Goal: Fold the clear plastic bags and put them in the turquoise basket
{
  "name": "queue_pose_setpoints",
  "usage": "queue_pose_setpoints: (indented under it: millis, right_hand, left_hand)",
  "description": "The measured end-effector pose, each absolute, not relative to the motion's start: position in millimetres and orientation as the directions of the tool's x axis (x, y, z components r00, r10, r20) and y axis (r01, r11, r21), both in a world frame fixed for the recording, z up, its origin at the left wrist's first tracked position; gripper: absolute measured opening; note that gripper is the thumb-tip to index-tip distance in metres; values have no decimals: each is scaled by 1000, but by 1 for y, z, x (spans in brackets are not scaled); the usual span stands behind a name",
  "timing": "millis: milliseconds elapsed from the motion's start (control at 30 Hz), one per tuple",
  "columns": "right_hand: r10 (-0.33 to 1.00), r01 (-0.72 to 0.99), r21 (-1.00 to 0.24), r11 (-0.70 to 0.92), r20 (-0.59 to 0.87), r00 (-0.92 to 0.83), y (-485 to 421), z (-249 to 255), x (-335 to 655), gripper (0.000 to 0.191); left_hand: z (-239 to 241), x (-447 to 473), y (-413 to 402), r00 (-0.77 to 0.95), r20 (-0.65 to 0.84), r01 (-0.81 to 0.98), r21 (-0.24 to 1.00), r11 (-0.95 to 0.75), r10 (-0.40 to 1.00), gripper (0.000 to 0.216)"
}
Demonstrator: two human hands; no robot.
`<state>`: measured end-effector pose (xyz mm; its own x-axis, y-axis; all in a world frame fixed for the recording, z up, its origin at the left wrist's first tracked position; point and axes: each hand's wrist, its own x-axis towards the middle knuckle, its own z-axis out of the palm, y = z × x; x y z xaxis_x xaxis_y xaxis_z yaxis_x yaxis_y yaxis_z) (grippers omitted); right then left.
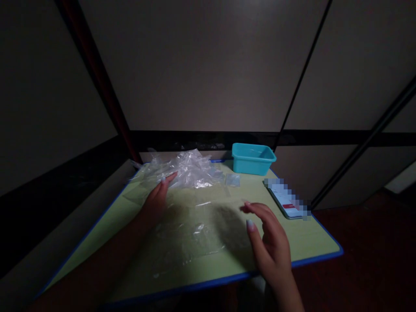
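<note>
A clear plastic bag (199, 232) lies flat on the pale yellow tabletop, between my two hands. My left hand (158, 197) is at the bag's left side, just in front of a heap of crumpled clear plastic bags (191, 169). Its fingers reach out toward the heap, and nothing shows in them. To the right, my right hand (271, 236) hovers by the bag's right end. Its thumb and fingers are bent but apart, with nothing visible between them. A small translucent square packet (233, 180) rests beyond the bag, beside the heap.
A turquoise plastic basket (252, 165) stands at the table's back right corner. Near the right edge lies a phone (287, 199) with its screen lit. The table (302, 247) has a blue rim, and dark-banded panels (208, 86) rise behind it.
</note>
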<state>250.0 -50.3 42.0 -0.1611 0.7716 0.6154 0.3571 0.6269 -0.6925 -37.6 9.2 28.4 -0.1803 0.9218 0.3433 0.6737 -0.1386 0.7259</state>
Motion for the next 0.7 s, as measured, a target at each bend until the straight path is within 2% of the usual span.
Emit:
queue_pose_setpoints:
  millis: [100,200,267,367,533,700]
  right_hand:
    - [842,479,-703,526,350,-410,-37,41,254,27]
    - [793,559,-627,543,164,-586,-33,39,252,23]
    - [788,574,-603,554,156,-596,-34,37,250,22]
    - [806,570,-609,551,211,-553,-34,36,252,23]
    - [879,677,-565,471,234,-416,-23,30,265,25]
    - [904,721,-553,417,174,-390,-16,24,274,18]
  left_hand:
    - [30,-38,10,-154,353,685,711,-157,923,48]
    - [28,-45,14,-19,396,858,478,-189,918,30]
    - [25,-53,16,53,399,931,313,-190,916,28]
    - [15,-65,19,59,385,960,232,-159,921,29]
    - [6,-69,25,-3,384,968,233,-94,923,34]
    - [10,-64,27,-10,376,950,293,-109,927,32]
